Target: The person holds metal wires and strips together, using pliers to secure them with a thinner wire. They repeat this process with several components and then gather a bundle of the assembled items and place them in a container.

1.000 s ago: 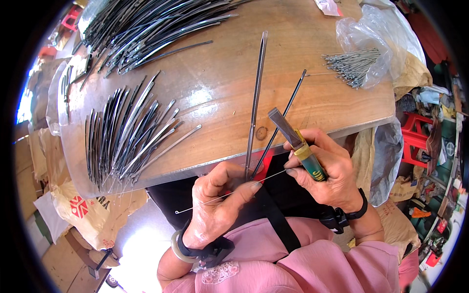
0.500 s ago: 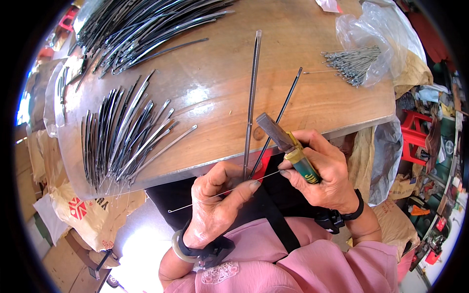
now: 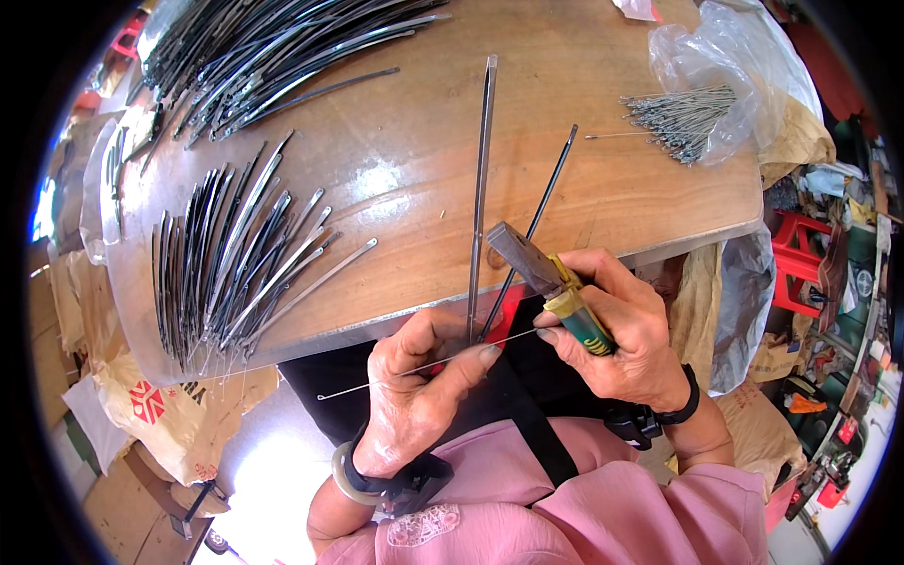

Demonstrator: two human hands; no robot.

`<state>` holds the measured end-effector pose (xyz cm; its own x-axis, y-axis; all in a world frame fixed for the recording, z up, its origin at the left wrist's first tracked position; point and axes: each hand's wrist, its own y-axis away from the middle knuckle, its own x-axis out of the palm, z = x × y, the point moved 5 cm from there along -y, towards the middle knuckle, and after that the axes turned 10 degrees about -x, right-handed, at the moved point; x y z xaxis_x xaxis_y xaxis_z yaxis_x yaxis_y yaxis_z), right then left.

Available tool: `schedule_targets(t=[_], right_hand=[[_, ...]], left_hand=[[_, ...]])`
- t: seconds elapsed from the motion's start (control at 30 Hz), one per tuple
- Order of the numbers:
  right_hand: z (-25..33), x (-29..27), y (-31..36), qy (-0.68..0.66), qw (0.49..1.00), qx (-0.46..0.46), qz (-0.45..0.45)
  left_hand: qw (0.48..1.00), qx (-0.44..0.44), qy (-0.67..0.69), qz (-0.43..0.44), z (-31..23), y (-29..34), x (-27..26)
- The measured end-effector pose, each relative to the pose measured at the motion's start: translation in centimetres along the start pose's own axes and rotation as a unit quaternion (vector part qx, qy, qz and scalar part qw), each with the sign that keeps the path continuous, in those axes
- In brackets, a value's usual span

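At the table's near edge, my left hand (image 3: pixel 414 400) is closed around the lower ends of a long flat metal strip (image 3: pixel 482 169) and a thinner dark strip (image 3: pixel 549 193). The two strips spread apart as they rise over the tabletop. A thin wire (image 3: pixel 350 390) with a small looped end lies across that hand under the thumb. Its other end reaches the fingertips of my right hand (image 3: pixel 626 330), which pinch it. The same right hand grips pliers (image 3: pixel 527 259) with green and yellow handles, jaws pointing up and left. Fingers hide where wire and strips meet.
On the wooden table (image 3: pixel 414 235), a group of metal strips (image 3: pixel 245 245) fans out at left, with a larger heap (image 3: pixel 282 47) beyond. Looped wires (image 3: pixel 683 122) spill from a clear plastic bag (image 3: pixel 744 85) at far right. A red stool (image 3: pixel 799 264) stands right of the table.
The wire's looped end has shifted slightly left and up, and the pliers have moved a little left. Both hands keep their grips.
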<state>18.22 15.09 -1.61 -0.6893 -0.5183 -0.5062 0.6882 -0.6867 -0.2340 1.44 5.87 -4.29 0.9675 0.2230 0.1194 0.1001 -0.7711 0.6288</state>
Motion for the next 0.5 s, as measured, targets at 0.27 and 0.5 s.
schedule_targets(t=[0.27, 0.5], right_hand=[[0.03, 0.05, 0.03, 0.008, 1.000, -0.001, 0.000], [-0.07, 0.28, 0.12, 0.012, 1.000, -0.010, -0.003]], left_hand=[[1.000, 0.002, 0.007, 0.004, 0.18, -0.06, -0.06], [1.000, 0.007, 0.009, -0.002, 0.34, -0.15, -0.04]])
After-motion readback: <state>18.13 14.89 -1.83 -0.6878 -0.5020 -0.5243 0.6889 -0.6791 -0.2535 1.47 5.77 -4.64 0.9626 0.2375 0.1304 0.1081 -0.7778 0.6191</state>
